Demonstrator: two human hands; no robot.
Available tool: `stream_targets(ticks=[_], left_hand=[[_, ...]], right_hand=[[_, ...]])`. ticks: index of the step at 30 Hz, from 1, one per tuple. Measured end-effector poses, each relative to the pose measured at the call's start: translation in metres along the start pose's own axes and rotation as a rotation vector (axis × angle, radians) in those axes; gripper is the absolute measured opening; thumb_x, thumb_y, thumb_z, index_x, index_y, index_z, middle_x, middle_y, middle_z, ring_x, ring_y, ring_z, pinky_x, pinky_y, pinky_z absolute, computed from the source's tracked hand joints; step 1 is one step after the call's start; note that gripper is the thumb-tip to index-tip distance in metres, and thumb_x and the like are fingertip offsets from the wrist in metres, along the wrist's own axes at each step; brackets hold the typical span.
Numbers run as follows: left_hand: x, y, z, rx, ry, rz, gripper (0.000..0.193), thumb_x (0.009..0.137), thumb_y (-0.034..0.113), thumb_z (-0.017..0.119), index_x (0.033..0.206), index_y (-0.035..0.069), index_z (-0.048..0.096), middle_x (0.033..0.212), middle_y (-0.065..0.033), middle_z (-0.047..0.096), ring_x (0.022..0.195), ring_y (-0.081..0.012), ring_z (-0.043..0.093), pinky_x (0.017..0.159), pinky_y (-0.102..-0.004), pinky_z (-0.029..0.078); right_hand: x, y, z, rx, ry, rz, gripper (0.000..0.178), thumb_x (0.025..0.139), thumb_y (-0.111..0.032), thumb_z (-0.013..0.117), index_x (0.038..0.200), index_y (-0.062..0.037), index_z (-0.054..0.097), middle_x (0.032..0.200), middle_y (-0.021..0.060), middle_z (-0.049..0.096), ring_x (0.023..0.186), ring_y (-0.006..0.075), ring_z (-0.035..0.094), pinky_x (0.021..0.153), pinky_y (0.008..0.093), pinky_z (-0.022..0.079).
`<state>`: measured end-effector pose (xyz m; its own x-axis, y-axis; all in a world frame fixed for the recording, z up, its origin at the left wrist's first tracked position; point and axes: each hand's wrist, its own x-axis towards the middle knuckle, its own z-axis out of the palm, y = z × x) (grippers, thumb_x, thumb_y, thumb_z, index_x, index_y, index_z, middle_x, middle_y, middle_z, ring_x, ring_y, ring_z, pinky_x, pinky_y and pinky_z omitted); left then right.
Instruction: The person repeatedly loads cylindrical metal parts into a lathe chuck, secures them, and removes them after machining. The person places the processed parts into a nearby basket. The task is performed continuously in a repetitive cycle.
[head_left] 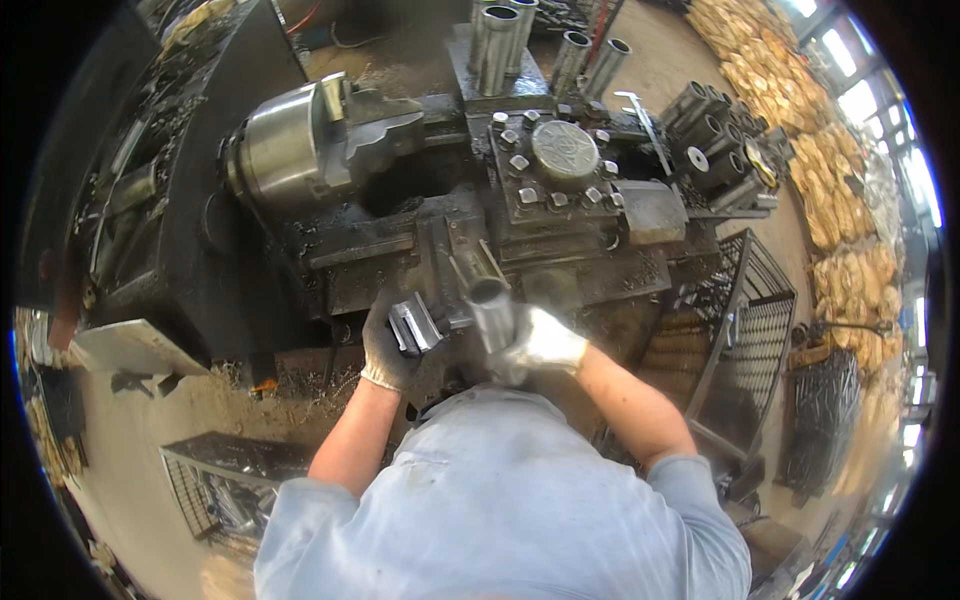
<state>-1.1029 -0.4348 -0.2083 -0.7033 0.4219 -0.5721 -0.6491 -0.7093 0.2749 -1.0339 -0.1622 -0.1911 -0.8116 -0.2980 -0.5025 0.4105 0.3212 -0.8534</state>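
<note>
My left hand [384,348], in a dark-stained glove, is closed round a short, shiny metal piece with lengthwise ridges [415,324]; its exact kind is unclear. Beside it, my right hand [546,342] wears a pale glove and grips a short steel tube [491,308]. The tube's open end points up and away from me, and it is slightly blurred. Both hands are in front of a lathe, below its carriage. The lathe's big steel chuck [285,143] is at the far left, and the bolted square tool post [565,152] is at the far right.
Steel tubes [497,50] stand on a plate behind the tool post, and more tubes [712,135] are bunched to its right. A caliper [646,128] lies between. Wire-mesh bins [765,335] stand at right and lower left [190,490]. Stacked wrapped bundles [835,180] line the right.
</note>
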Motion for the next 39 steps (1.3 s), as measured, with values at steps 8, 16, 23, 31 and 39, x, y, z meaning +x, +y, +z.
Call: stream_targets(ticks=[8,16,23,31,39], left_hand=[[0.018,0.007,0.025,0.19,-0.221,0.121,0.077,0.105,0.071,0.05,0.148,0.007,0.058,0.115,-0.0162,0.077,0.094,-0.0329,0.078,0.083,-0.0481,0.065],[-0.001,0.003,0.067,-0.024,-0.318,0.207,0.084,0.105,0.067,0.053,0.153,-0.002,0.049,0.125,-0.0179,0.073,0.098,-0.0327,0.076,0.087,-0.047,0.065],[-0.021,-0.016,0.023,0.039,-0.13,0.338,0.079,0.105,0.067,0.054,0.153,0.005,0.05,0.113,-0.0151,0.075,0.091,-0.0305,0.077,0.08,-0.0466,0.067],[-0.052,0.001,0.004,0.311,-0.004,0.498,0.078,0.099,0.067,0.066,0.153,0.013,0.051,0.115,-0.0129,0.074,0.095,-0.03,0.077,0.078,-0.0477,0.067],[-0.031,0.042,0.052,-0.098,-0.328,0.216,0.082,0.098,0.078,0.056,0.144,0.01,0.06,0.122,-0.012,0.073,0.107,-0.0334,0.074,0.091,-0.0542,0.063]], right_hand=[[-0.033,-0.028,-0.058,-0.223,0.609,-0.467,0.019,0.082,-0.002,0.083,0.099,-0.0102,0.078,0.102,0.0065,0.079,0.084,0.0193,0.078,0.075,0.0312,0.064],[-0.069,-0.096,-0.156,-0.747,0.64,-0.282,0.025,0.089,-0.017,0.078,0.113,-0.0116,0.08,0.093,0.0155,0.079,0.08,0.0337,0.077,0.079,0.0413,0.063],[0.142,-0.257,-0.271,-0.994,0.797,-0.608,0.049,0.095,-0.034,0.07,0.139,-0.0111,0.069,0.106,0.0193,0.079,0.097,0.0346,0.077,0.09,0.0417,0.058],[0.165,-0.294,-0.228,-1.005,0.687,-0.467,0.038,0.092,-0.036,0.074,0.114,-0.0045,0.078,0.1,0.0243,0.078,0.099,0.0392,0.076,0.09,0.0462,0.057],[-0.017,-0.227,-0.033,-1.461,0.12,-1.024,0.021,0.094,-0.029,0.064,0.087,-0.0099,0.071,0.084,0.0124,0.07,0.073,0.0291,0.072,0.061,0.046,0.059]])
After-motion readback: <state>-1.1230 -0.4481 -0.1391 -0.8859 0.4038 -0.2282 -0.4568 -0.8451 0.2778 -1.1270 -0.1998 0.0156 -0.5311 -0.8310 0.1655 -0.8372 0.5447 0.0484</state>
